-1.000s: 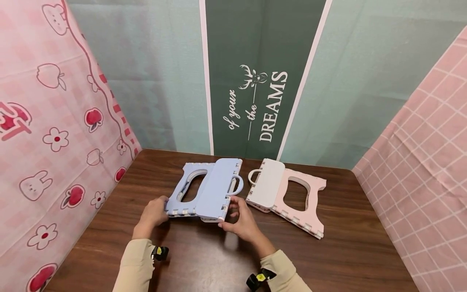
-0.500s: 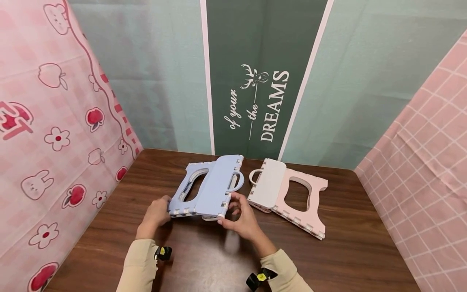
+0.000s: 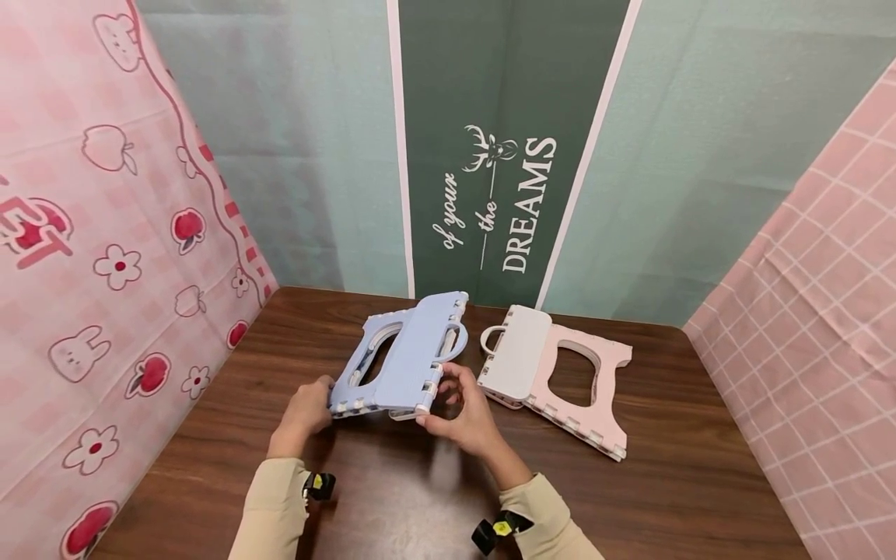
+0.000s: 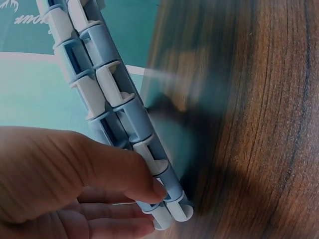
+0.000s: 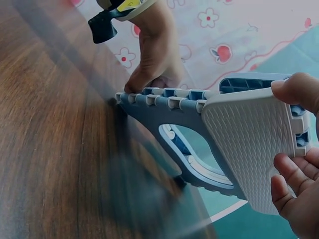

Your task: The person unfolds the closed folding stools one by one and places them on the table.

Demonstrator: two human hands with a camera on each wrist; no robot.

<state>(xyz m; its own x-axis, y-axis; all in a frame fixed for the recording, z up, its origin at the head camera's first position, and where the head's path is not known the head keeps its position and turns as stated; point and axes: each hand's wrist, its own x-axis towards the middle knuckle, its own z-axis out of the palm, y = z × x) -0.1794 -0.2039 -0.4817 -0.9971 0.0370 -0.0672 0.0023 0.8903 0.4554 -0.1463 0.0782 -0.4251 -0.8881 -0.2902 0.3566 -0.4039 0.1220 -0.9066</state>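
A folded light blue folding stool [image 3: 416, 354] lies flat-folded at the middle of the table, its handle side raised off the wood. My left hand [image 3: 304, 414] grips its near left corner; in the left wrist view the thumb [image 4: 124, 172] lies over the white-and-blue hinge edge, with fingers behind. With thumb and fingers, my right hand [image 3: 472, 416] pinches the near right corner, below the loop handle [image 3: 455, 344]. Seen from the right wrist, a textured pale panel [image 5: 249, 144] faces the camera. Part of the right fingers is hidden behind the stool.
A second folded stool [image 3: 607, 389], pink with a white panel, lies just right of the blue one on the brown wooden table [image 3: 672, 498]. Pink cloths [image 3: 161, 295] hang at both sides, and a green cloth [image 3: 336, 194] stands behind.
The blue stool's right side has risen and tilts more, with the right hand lifting along. The left hand has shifted slightly right. The pink stool stays in its place.
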